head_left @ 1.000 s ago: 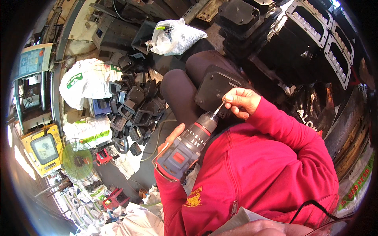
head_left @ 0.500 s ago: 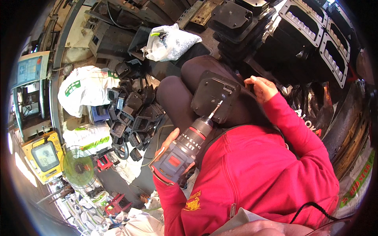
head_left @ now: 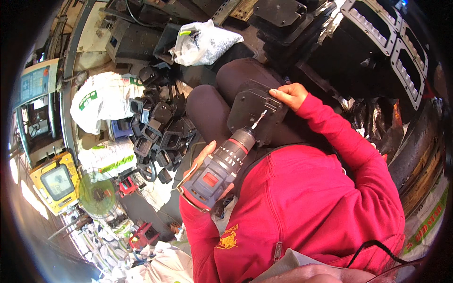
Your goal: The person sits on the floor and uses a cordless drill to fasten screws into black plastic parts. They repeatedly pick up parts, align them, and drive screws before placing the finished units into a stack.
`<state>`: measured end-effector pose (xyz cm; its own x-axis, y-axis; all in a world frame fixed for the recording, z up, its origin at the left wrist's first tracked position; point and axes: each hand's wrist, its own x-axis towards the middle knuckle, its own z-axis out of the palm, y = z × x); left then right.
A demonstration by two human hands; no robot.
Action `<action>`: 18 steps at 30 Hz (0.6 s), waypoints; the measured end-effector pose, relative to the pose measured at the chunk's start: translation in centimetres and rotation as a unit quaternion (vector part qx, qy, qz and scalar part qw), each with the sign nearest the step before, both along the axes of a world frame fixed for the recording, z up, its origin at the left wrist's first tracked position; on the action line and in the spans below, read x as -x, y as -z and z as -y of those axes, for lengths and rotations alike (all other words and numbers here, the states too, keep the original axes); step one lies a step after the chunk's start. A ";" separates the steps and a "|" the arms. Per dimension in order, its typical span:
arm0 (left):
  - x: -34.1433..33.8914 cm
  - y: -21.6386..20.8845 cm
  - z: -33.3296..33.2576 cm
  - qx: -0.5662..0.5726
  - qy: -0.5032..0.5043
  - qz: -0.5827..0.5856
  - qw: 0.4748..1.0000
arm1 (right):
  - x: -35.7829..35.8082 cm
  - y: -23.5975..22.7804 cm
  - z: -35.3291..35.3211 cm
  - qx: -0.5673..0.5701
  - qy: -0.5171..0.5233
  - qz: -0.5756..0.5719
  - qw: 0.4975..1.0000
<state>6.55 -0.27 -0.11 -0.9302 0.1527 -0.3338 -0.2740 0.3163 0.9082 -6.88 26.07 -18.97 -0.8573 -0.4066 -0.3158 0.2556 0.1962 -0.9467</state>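
Observation:
My left hand (head_left: 204,155) is wrapped around a grey and black cordless drill (head_left: 218,172) with a red patch; its handle is mostly hidden beneath the body. The drill's long bit (head_left: 258,120) points up and right, its tip over a flat black cover plate (head_left: 247,111) with rounded corners. That plate lies across my thighs. At its upper right corner, my right hand (head_left: 292,95) is closed on the edge, thumb on top and the other fingers curled. Whether a screw is in those fingers I cannot make out.
A white plastic bag (head_left: 203,45) full of small metal pieces sits beyond my knees. Left of my legs lies a heap of black housings (head_left: 163,134), near a green fan (head_left: 96,194). Black boxes with metal frames (head_left: 408,70) stand at the right, beside stacked black covers (head_left: 278,19).
My right hand has moved left from beside the plate onto its upper right corner. The drill stays in my left hand, its bit still over the plate.

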 end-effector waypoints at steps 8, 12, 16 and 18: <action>0.4 0.0 0.0 0.052 0.089 0.049 0.994 | -1.2 -1.1 -0.7 -0.047 -0.063 -0.087 0.993; 0.5 0.0 -0.4 0.208 0.142 -0.035 0.967 | -1.2 -1.2 -0.2 -0.086 -0.070 -0.094 0.989; 1.0 -0.1 -0.5 0.176 0.132 0.022 0.975 | -1.2 -1.2 -0.2 -0.090 -0.073 -0.114 0.987; 1.2 0.0 -0.6 0.169 0.134 0.016 0.976 | -1.4 -1.1 -0.2 -0.096 -0.072 -0.113 0.986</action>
